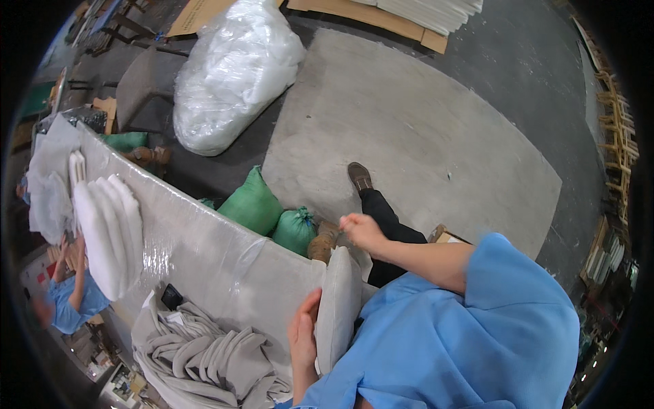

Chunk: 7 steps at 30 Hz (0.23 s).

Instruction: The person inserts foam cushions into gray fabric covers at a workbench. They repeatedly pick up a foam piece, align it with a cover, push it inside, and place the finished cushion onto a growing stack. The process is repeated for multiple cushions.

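Observation:
A light grey cushion (338,310) stands on its edge against my body, beside the table's near side. My left hand (304,335) presses along its left face and holds it, the fingers fairly straight and the thumb hidden. Just above the cushion's far end, my right hand (364,234) is raised with its fingers curled together in a pinch. Whatever is between those fingertips is too small to make out. Crumpled grey fabric (211,354) lies in folds on the table to the left of my left hand.
The plastic-covered table (194,235) carries a stack of white padding (112,232). Green sacks (252,204) sit on the floor behind it, near a large plastic-wrapped white bundle (235,75). Across the table is another person in blue (75,293). Wooden frames (616,136) line the right.

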Motion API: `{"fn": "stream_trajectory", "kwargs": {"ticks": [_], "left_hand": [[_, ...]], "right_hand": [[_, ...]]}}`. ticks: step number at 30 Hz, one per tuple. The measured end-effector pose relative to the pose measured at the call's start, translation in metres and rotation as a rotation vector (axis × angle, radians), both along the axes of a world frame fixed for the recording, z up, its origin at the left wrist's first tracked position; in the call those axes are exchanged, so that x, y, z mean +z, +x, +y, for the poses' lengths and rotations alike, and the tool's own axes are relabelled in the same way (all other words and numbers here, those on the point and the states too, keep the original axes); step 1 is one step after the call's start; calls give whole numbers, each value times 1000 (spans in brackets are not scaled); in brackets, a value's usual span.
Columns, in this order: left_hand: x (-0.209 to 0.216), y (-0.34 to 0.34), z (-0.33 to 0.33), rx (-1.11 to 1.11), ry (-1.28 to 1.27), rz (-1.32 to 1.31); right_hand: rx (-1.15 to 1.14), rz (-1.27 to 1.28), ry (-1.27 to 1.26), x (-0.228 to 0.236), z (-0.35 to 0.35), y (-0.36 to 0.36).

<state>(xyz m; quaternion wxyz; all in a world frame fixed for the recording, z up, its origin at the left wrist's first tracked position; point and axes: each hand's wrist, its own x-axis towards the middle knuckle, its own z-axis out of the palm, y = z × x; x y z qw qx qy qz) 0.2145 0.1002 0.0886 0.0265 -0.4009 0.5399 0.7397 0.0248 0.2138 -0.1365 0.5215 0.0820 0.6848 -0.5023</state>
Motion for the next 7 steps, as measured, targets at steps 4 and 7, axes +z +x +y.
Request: {"fn": "stream_trajectory", "kwargs": {"ticks": [4,7], "left_hand": [[36,44,32,86,95,-233],[30,52,48,48,68,-332]], "right_hand": [[-105,-99,-518,81,9,-34],[164,-103,-739,107,7,-2]]}}
